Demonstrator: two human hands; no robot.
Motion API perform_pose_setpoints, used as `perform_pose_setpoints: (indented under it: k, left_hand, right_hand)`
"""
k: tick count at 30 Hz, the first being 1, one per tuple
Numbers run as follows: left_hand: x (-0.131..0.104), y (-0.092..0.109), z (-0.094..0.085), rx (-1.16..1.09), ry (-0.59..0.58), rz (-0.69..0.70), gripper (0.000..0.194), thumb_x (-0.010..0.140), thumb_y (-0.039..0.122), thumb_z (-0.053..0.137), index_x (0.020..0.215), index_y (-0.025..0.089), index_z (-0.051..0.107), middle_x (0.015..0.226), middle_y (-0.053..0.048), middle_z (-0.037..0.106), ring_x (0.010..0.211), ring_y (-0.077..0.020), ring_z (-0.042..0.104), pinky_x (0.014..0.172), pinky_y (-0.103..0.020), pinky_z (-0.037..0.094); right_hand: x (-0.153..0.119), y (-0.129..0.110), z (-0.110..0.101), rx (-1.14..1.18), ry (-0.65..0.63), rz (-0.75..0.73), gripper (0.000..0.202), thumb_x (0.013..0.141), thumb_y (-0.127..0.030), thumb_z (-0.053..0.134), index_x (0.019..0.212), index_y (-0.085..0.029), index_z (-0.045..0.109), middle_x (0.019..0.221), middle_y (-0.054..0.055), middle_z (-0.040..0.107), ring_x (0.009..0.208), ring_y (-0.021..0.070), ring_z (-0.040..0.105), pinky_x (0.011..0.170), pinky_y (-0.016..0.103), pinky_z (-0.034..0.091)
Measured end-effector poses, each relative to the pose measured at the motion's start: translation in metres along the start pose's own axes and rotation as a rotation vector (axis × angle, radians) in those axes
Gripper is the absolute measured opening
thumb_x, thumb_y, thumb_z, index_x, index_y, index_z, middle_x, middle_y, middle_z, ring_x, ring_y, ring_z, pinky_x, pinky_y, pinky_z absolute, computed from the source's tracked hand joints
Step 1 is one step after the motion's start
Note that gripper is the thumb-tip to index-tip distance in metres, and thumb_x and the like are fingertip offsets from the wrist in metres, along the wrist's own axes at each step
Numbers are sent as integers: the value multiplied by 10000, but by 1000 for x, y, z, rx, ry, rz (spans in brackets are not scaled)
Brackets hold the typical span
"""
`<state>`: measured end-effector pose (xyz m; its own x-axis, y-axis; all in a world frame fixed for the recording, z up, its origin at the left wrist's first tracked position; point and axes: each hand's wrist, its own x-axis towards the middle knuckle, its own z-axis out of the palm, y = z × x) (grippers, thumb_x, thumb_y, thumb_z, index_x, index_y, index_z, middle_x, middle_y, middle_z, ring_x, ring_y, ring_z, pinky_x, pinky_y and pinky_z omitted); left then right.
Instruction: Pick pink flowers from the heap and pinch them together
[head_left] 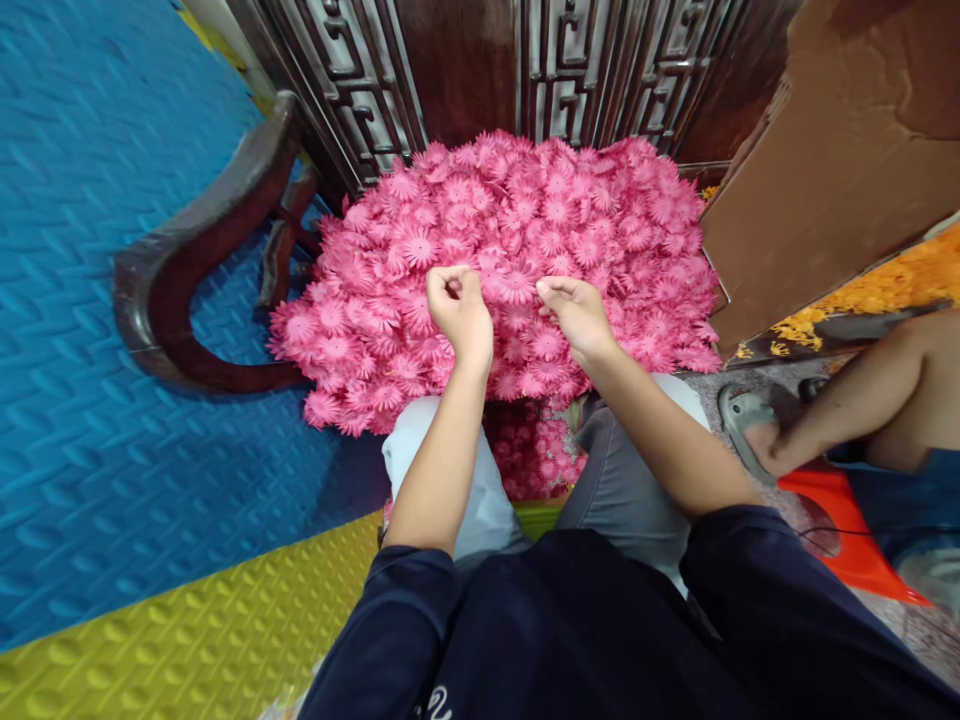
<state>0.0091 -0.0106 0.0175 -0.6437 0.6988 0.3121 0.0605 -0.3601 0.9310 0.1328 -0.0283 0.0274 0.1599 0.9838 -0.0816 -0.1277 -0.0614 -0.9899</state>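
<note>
A thick heap of pink artificial flowers (pixel 420 248) lies in front of me, with many thin petals on each bloom. Over its middle, my left hand (pixel 463 312) is closed, thumb and fingers curled together; whatever they hold is too small to make out. A short way to the right, my right hand (pixel 579 315) is closed in a pinch, its fingertips beside a pink flower (pixel 516 287) in the gap between my hands. Whether that bloom is held or lies on the heap, I cannot tell.
A dark carved wooden panel (pixel 457 70) stands behind the heap. On the left, a curved wooden armrest (pixel 202 370) rises beside blue matting (pixel 90 400). Brown cardboard (pixel 817 190) leans at right, near orange flowers (pixel 885 285) and another person's leg (pixel 862 400).
</note>
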Motion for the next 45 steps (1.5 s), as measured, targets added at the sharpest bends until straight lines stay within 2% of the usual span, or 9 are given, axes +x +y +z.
perform_pose_setpoints:
  k: [7,10,15,19,21,24,29,38,45]
  left_hand:
    - [-1,-3,-3,55,-5,112,152,845,163,545,723,211,469,739,21,454,689,-101,437,733,-208,412]
    - [1,-7,-5,85,-139,180,211,885,335,555,727,215,482,776,1,488,763,-131,487,791,-246,413]
    - [3,-12,-6,47,-285,134,417,871,640,497,796,231,518,842,-26,562,856,-171,538,853,-283,412]
    - [-5,-7,-5,72,-440,153,513,815,738,476,881,237,563,910,-35,593,903,-177,563,882,-292,416]
    - [-9,-3,-5,135,-499,189,509,723,703,642,927,238,596,930,-39,601,932,-198,566,898,-309,415]
    - [-13,0,-4,243,-518,205,448,631,475,839,945,234,629,942,-38,620,946,-218,567,923,-334,403]
    - [-13,-6,-2,326,-555,179,122,747,254,738,767,228,620,866,-29,670,904,-232,603,904,-357,415]
    - [-17,-12,2,248,-683,225,78,807,156,608,771,219,579,857,-31,663,873,-200,609,831,-307,455]
    - [-14,-15,0,414,-638,270,84,840,219,616,771,212,568,871,-50,647,886,-230,610,826,-337,446]
  right_hand:
    - [4,2,1,-49,43,-55,153,707,-317,717,739,-187,642,729,-10,661,672,111,592,669,272,502]
    - [6,-2,-4,-39,35,-52,92,734,-260,682,716,-193,620,666,-37,626,609,89,564,670,257,496]
    - [2,-2,-11,-35,-42,-2,85,732,-189,664,663,-197,616,617,-55,602,570,74,533,687,246,484]
    - [-3,2,-15,-80,-50,-96,67,731,-213,682,684,-190,639,715,-22,655,675,105,583,790,290,495]
    - [-5,2,-18,-89,-28,-136,59,740,-207,674,692,-186,646,748,-4,667,731,125,606,834,313,495]
    - [-5,0,-26,-86,4,-157,43,743,-192,661,700,-189,654,763,5,671,754,137,616,857,332,499]
    - [-4,-1,-32,-107,19,-150,42,728,-194,647,686,-195,642,772,4,672,745,134,609,868,343,498]
    - [-4,5,-23,-180,12,-99,311,624,-321,784,823,-198,579,814,-10,610,777,123,584,820,293,490]
    - [-1,3,-15,-315,52,-131,101,679,-205,641,739,-190,561,753,-15,590,734,128,572,817,308,475]
